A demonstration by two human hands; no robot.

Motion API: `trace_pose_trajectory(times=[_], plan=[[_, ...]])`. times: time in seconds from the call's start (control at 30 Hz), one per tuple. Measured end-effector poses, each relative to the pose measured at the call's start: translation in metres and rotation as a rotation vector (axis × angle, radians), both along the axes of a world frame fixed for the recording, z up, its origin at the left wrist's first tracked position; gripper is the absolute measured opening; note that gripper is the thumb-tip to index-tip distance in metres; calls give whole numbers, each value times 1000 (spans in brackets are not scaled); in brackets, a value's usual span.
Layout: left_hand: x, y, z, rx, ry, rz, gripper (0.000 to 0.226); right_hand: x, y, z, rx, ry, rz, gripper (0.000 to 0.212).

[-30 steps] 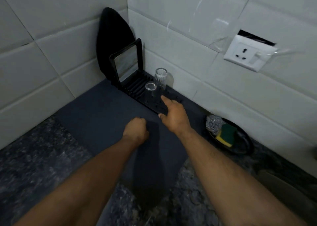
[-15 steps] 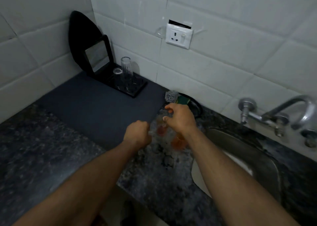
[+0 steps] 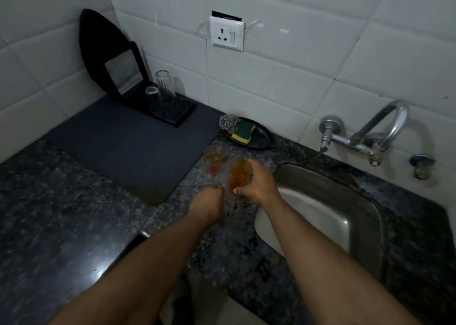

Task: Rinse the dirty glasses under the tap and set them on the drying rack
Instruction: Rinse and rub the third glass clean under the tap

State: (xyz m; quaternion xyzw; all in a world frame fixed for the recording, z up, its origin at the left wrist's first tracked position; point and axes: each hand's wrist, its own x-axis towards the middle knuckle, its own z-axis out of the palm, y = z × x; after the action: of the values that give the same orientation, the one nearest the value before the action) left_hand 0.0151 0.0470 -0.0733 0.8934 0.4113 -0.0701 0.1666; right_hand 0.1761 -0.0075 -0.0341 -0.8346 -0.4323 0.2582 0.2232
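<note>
At the middle of the frame the right hand (image 3: 257, 185) has its fingers (image 3: 243, 191) wrapped around a glass of amber liquid (image 3: 238, 174), held upright at the sink's (image 3: 350, 226) left edge. Just left of it the left hand (image 3: 209, 201) is curled into a loose fist on the bench (image 3: 61, 226); whether it holds anything cannot be told. A second amber-filled glass (image 3: 214, 161) stands on the bench just beyond. Two clear glasses (image 3: 164, 85) sit on the black drying rack (image 3: 172, 108) at upper left (on a dark mat (image 3: 123, 147)). The tap (image 3: 370, 132) juts from the tiles at upper right.
</note>
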Motion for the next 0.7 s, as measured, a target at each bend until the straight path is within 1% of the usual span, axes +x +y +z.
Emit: trace_pose_trajectory(times=[0.07, 0.13, 0.2, 0.33, 0.4, 0.5, 0.7], plan=[[2, 5, -7, 8, 19, 8, 33, 0, 4, -13, 49, 26, -38, 86], [3, 7, -13, 12, 38, 14, 29, -1, 8, -24, 97, 65, -78, 77], [3, 8, -18, 25, 64, 14, 27, -1, 11, -32, 149, 115, -115, 70], [3, 0, -21, 43, 141, -7, 35, 0, 7, -40, 228, 190, -131, 61], [6, -2, -22, 39, 165, -13, 38, 4, -3, -40, 284, 227, -149, 58], [11, -5, -16, 28, 178, -8, 35, 14, -25, -34, 332, 268, -195, 56], [63, -19, 13, 26, 91, -40, 31, 57, -83, -14, 337, 235, -282, 53]])
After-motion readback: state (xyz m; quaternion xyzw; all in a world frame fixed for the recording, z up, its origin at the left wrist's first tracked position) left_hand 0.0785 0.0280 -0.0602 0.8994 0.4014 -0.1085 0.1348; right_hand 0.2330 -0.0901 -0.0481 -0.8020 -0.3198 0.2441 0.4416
